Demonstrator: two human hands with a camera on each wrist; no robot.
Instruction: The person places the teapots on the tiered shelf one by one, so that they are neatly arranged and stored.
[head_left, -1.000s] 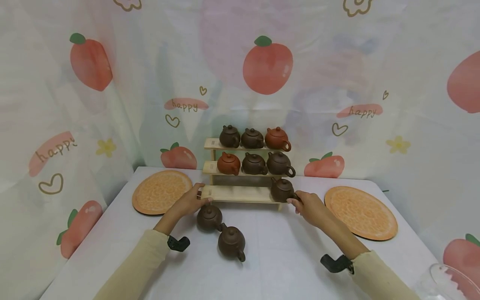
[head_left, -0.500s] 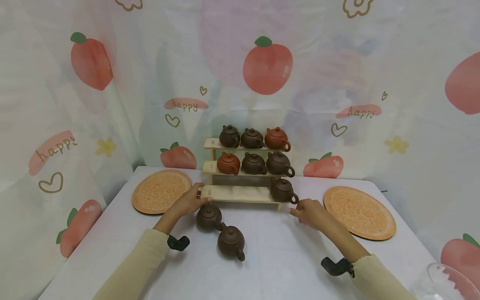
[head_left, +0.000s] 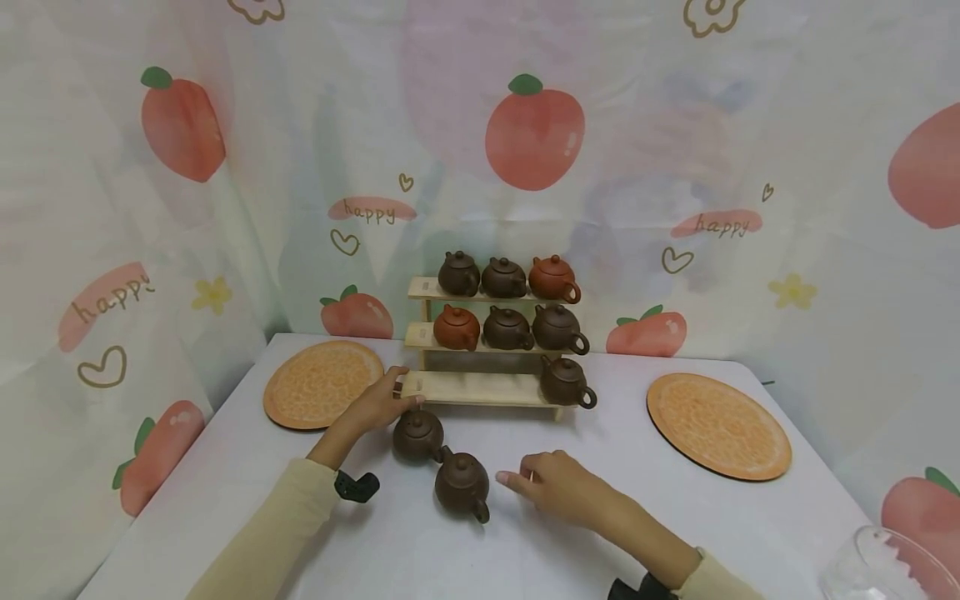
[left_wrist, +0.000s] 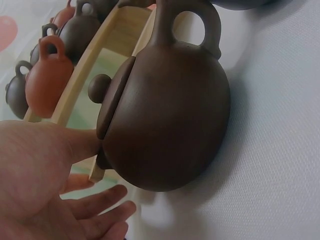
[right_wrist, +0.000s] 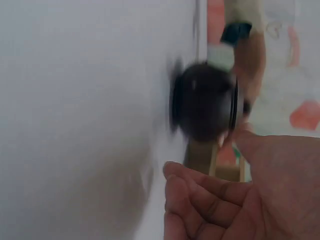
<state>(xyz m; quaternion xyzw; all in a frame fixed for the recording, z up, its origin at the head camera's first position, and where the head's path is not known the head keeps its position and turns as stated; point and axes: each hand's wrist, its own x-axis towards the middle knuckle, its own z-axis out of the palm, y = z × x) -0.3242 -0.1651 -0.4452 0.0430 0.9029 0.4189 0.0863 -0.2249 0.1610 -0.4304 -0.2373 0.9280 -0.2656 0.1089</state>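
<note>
A wooden three-tier display stand (head_left: 480,388) stands at the back of the table. My left hand (head_left: 377,406) holds the left end of its bottom shelf between thumb and index finger; the other fingers hang loose in the left wrist view. Just in front of that hand sits a dark brown teapot (head_left: 418,435), also large in the left wrist view (left_wrist: 167,117). A second brown teapot (head_left: 462,483) touches or nearly touches it. My right hand (head_left: 566,490), fingers loosely bent and holding nothing, hovers right of this second teapot. Another brown teapot (head_left: 564,382) rests on the bottom shelf's right end.
Dark and reddish teapots fill the top and middle shelves, such as a red-brown teapot (head_left: 457,327) at middle left. Round orange mats lie on both sides, a left mat (head_left: 322,385) and a right mat (head_left: 718,425). A clear glass container (head_left: 873,567) stands at the lower right.
My right hand has let go of the handle of the teapot on the bottom shelf and moved left and nearer, beside the front teapot. The left hand has stayed on the shelf end.
</note>
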